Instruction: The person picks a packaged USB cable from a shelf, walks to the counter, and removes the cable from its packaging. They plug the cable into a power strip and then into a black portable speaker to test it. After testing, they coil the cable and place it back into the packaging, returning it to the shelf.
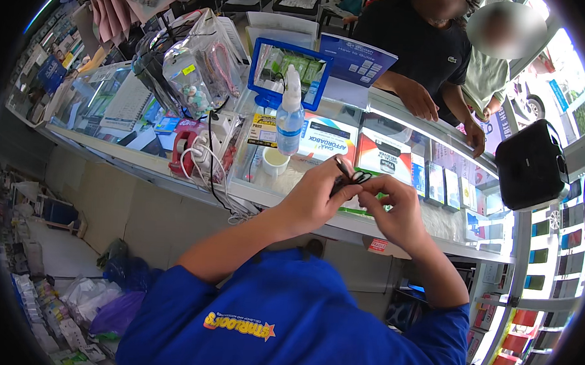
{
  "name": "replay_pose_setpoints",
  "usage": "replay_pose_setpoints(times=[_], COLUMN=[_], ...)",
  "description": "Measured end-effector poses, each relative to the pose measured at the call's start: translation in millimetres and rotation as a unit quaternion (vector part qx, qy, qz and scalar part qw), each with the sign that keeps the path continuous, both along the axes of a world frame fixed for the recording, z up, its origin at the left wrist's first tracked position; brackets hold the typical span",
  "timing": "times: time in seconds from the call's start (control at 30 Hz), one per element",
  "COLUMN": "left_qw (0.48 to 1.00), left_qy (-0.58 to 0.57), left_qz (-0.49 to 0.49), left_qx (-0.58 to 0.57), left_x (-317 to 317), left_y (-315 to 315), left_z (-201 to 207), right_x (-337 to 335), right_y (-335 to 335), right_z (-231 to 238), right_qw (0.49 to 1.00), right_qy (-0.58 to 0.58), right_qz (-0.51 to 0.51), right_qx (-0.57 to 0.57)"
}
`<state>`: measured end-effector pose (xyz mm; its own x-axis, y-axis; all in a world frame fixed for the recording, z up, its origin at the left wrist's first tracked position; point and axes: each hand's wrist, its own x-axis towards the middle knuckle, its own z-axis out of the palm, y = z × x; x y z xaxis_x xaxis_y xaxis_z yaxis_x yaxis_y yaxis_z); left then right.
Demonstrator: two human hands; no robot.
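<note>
Above the glass counter [292, 179], my left hand [315, 195] is closed around a thin black cable [360, 177] gathered in a small loop. Fingertips of my right hand [396, 208] pinch the same cable from the other side, so the two hands nearly touch. Part of the cable is hidden behind my fingers, and its ends cannot be made out. Just left of my hands stand a spray bottle [289, 127] of bluish liquid and a white cup [275, 162].
Blue-framed mirror [252, 93] and blue sign [358, 61] stand behind the bottle. Tangled white cords [205, 156] and a red tape dispenser [183, 145] lie left. Boxes [385, 157] sit under glass. A person in black [403, 47] leans at the far side; a black speaker [531, 165] is right.
</note>
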<state>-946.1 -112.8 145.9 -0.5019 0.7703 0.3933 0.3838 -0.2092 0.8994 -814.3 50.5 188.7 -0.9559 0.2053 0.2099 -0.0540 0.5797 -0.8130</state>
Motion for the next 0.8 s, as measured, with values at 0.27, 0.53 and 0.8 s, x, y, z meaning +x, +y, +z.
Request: replay_pose_setpoints(times=[0.27,0.53,0.8], left_qw=[0.975,0.99,0.972], left_qy=[-0.209,-0.131,-0.21], left_qz=[-0.068,-0.043,-0.104], left_qx=[-0.029,0.043,0.015], left_x=[-25,-40,-21], left_y=[-56,-71,-66], left_z=[-13,-26,-23], right_x=[-27,-33,-7], right_y=[-52,-82,-66], right_z=[11,9,-6], right_qw=[0.938,0.998,0.945], right_qy=[0.103,-0.054,0.15], right_qz=[0.064,-0.022,0.028], right_qx=[0.324,-0.037,0.289])
